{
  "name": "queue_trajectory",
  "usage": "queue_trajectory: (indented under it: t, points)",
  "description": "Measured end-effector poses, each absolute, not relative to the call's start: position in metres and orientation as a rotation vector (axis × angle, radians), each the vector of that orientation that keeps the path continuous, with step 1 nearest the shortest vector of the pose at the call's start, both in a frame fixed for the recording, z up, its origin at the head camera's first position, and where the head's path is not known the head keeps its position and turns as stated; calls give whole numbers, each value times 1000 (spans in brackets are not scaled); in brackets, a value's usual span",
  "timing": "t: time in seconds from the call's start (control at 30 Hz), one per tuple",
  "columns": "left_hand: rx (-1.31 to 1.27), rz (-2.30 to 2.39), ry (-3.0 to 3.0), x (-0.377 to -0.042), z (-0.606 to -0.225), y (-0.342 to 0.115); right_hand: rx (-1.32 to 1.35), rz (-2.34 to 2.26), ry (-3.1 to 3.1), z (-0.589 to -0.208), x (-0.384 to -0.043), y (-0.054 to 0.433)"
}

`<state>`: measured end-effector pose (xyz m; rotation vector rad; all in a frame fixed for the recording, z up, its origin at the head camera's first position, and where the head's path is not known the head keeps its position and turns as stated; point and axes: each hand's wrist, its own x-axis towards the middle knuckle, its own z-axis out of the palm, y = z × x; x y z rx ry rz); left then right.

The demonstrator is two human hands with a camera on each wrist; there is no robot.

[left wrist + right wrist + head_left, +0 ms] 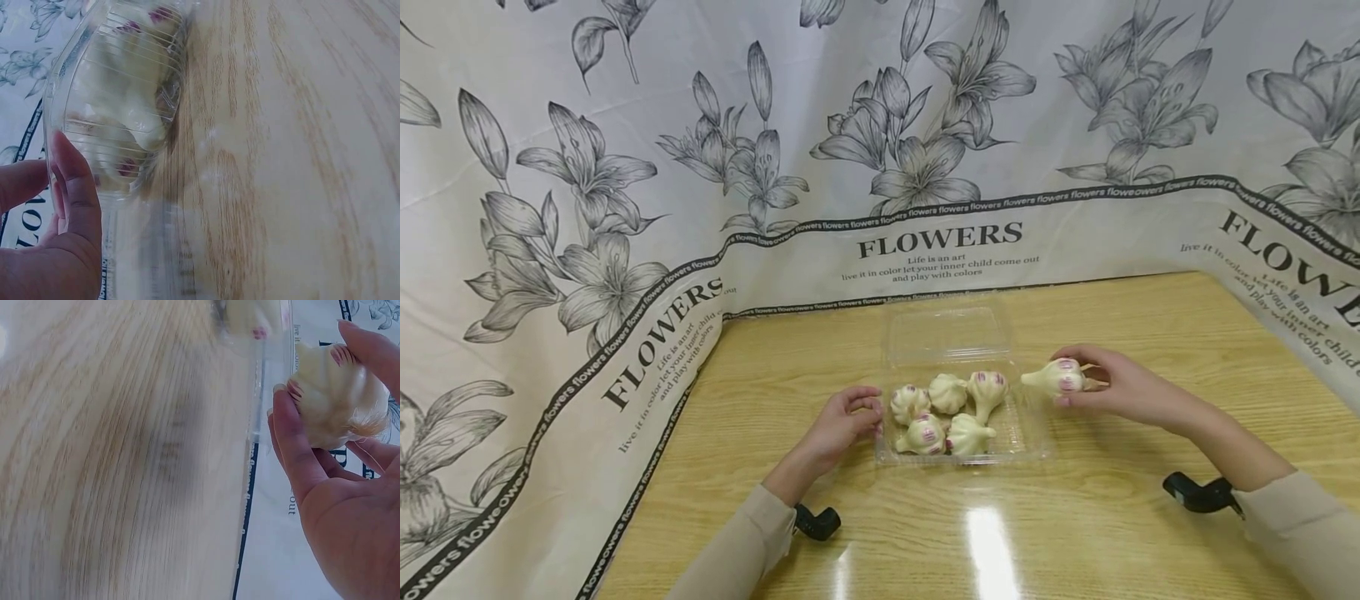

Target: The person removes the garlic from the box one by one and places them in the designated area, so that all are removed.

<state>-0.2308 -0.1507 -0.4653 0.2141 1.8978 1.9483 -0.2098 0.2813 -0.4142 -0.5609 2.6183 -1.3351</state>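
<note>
A clear plastic clamshell box (1022,446) lies on the table with its lid (947,329) folded back. Several cream garlic bulbs (947,393) with purple marks sit in its left and middle part. My left hand (844,425) pinches the box's left rim between thumb and fingers; the left wrist view shows the fingers (78,187) bent at the plastic wall. Over the box's right edge, my right hand (1108,383) grips another garlic bulb (1060,377), its stem pointing left toward the box. Seen from the right wrist, brown root fibres (369,424) stick out of that bulb near the palm.
The box stands on a wood-grain table (820,558). A white flower-printed cloth (790,267) hangs along the back and both sides. Black curved pieces (817,522) stick out from both wrists.
</note>
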Motion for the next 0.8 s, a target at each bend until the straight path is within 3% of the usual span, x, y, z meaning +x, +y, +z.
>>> queue_trajectory:
  t: [0.8]
  points:
    - [201, 1961, 1900, -232, -464, -146, -340, -1258, 2786, -439, -265, 311]
